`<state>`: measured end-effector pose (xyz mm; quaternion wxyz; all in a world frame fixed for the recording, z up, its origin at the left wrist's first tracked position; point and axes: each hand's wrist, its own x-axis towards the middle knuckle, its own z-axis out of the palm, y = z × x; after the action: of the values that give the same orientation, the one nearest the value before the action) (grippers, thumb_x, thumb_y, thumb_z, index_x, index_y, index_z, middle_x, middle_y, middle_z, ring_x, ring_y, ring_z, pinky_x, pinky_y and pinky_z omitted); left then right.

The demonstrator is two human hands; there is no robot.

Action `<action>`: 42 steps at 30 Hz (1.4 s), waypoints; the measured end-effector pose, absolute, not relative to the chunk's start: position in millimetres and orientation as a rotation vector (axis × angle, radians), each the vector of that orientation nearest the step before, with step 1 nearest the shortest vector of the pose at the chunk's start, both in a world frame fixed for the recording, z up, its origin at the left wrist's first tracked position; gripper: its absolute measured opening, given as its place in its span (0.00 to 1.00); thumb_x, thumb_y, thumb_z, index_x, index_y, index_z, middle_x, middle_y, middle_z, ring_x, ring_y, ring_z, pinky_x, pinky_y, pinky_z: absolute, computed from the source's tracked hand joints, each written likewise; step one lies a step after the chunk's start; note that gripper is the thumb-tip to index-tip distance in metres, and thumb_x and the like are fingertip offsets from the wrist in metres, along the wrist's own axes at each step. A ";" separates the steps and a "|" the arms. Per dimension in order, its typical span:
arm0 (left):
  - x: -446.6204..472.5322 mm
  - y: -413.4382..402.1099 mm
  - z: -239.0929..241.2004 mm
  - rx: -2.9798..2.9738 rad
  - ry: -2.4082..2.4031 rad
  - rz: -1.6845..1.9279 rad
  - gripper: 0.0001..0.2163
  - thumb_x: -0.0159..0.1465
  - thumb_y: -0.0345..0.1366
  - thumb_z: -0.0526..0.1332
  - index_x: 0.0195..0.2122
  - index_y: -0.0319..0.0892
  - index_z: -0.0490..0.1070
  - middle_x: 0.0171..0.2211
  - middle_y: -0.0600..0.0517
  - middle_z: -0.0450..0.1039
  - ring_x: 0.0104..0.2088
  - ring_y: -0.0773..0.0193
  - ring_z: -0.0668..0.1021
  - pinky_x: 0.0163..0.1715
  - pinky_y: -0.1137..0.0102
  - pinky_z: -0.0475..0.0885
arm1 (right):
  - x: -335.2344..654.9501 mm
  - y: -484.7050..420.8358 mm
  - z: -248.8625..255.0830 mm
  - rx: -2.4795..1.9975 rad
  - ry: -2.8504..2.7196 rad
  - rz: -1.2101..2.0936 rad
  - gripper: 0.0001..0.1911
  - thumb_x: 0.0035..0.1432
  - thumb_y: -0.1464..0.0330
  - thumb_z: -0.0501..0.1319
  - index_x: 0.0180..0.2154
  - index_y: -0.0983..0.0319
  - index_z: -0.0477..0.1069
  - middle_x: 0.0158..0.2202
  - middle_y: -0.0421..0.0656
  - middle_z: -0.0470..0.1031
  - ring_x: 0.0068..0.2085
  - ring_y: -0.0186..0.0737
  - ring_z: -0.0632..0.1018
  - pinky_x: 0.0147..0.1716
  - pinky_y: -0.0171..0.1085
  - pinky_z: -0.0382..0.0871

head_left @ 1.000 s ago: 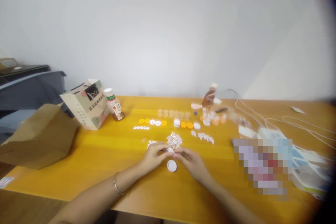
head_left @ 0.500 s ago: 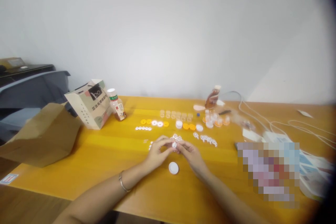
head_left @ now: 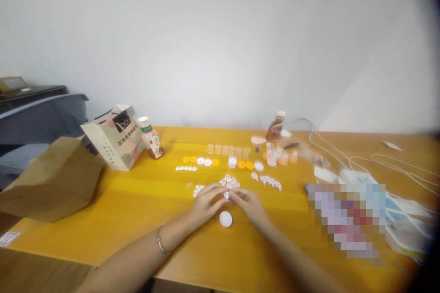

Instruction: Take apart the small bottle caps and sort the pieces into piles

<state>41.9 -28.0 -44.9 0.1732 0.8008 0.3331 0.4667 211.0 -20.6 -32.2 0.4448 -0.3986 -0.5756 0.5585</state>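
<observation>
My left hand [head_left: 208, 202] and my right hand [head_left: 246, 201] meet over the middle of the table, both with fingers pinched on a small white plastic part [head_left: 226, 195]. Its exact kind is too small to make out. Just beyond my fingertips lies a pile of white wheel-shaped pieces [head_left: 229, 181]. Small white pieces [head_left: 198, 190] sit beside my left hand, partly hidden by it. Nearer to me, below both hands, a round white lid-like disc [head_left: 226, 219] rests on the wood.
Rows of clear cups [head_left: 228, 150], yellow and white discs [head_left: 200, 160] and white toothed pieces [head_left: 271, 181] lie farther back. Bottles [head_left: 150, 139] [head_left: 276, 127] stand behind. A paper bag [head_left: 112, 142] and brown bag [head_left: 58, 183] are left; cables [head_left: 357, 163] run right.
The white part between my fingertips is turned a little differently. Both hands stay together in nearly the same place, while the whole view has shifted slightly.
</observation>
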 end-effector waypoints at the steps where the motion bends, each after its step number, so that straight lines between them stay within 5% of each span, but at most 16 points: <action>1: 41.3 -27.8 -45.2 2.307 0.950 1.315 0.11 0.63 0.36 0.57 0.46 0.42 0.69 0.39 0.47 0.72 0.40 0.62 0.74 0.41 0.67 0.71 | 211.0 -20.6 -32.2 -0.987 -1.426 1.390 0.16 0.44 0.54 0.64 0.28 0.61 0.74 0.26 0.40 0.75 0.29 0.37 0.75 0.35 0.38 0.71; 27: 42.0 -22.1 -53.5 2.744 1.034 1.208 0.09 0.65 0.32 0.51 0.42 0.41 0.69 0.38 0.47 0.74 0.36 0.64 0.76 0.34 0.71 0.73 | 212.8 -28.8 -28.3 -1.025 -1.639 1.233 0.15 0.54 0.57 0.56 0.29 0.57 0.77 0.28 0.39 0.78 0.34 0.43 0.76 0.37 0.40 0.70; 42: 43.9 -25.4 -53.6 2.544 1.029 1.224 0.10 0.63 0.34 0.56 0.45 0.42 0.67 0.39 0.48 0.75 0.37 0.64 0.77 0.37 0.71 0.73 | 210.6 -19.9 -41.0 -0.997 -1.435 1.393 0.10 0.46 0.61 0.63 0.26 0.61 0.69 0.26 0.38 0.74 0.29 0.35 0.74 0.33 0.35 0.68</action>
<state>43.9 -25.4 -53.6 0.0683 0.8447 0.3417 0.4063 210.6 -19.9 -41.0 0.4381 -0.4012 -0.5771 0.5604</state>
